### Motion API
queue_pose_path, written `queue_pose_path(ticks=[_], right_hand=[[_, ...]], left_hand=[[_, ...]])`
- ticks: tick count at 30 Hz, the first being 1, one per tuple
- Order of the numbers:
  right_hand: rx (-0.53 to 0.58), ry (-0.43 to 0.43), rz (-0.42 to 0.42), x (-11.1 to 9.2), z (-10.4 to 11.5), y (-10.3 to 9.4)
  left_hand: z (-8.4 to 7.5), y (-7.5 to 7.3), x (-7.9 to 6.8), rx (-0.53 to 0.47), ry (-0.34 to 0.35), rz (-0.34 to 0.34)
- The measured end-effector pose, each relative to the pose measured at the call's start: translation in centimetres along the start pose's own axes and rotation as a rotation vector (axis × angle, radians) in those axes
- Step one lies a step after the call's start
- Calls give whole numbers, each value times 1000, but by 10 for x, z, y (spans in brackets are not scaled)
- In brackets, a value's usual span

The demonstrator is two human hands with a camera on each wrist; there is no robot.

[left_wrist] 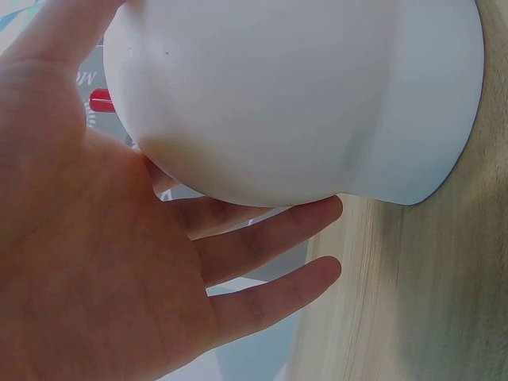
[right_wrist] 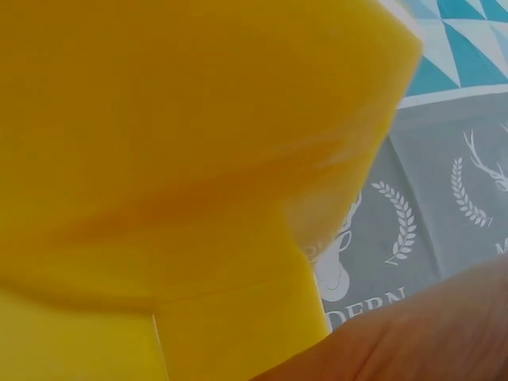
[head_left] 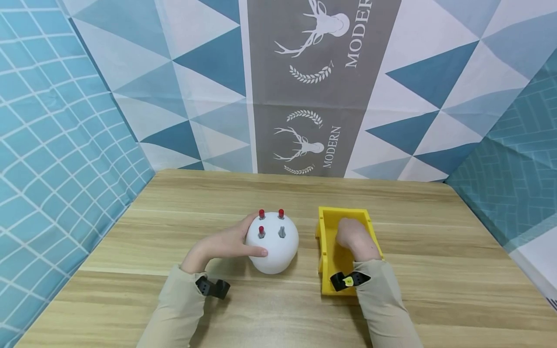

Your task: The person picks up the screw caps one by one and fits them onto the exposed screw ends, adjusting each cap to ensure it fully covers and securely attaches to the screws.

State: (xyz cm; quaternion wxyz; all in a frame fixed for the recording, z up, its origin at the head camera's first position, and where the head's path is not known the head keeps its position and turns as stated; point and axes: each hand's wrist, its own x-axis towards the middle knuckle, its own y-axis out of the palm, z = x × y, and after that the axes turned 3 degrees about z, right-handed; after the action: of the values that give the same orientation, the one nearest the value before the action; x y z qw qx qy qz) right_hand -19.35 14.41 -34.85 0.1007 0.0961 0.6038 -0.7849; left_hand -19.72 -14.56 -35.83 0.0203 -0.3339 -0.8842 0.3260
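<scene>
A white rounded object (head_left: 274, 256) stands on the table with metal toggle switches on its top. Three of these wear red caps (head_left: 261, 229); one bare metal switch (head_left: 282, 232) is at the near right. My left hand (head_left: 230, 241) holds the object from its left side, thumb across the front and fingers round the back. In the left wrist view, fingertips (left_wrist: 317, 210) touch its lower wall. My right hand (head_left: 352, 234) reaches down into a yellow bin (head_left: 326, 285). Its fingers are hidden in the head view, and whether they hold anything does not show.
Both things stand on a wood-grain table (head_left: 183, 203), the bin to the right of the white object. Patterned cloth (head_left: 209, 72) hangs behind the table's far edge, with blue tiled cloth (head_left: 56, 145) along the left side.
</scene>
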Motion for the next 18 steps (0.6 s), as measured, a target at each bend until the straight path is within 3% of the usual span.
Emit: queue_pose_path(ticks=[18], right_hand=[[27, -11, -40, -11, 5, -13]], left_hand=[[0, 2, -3, 12, -14, -6]])
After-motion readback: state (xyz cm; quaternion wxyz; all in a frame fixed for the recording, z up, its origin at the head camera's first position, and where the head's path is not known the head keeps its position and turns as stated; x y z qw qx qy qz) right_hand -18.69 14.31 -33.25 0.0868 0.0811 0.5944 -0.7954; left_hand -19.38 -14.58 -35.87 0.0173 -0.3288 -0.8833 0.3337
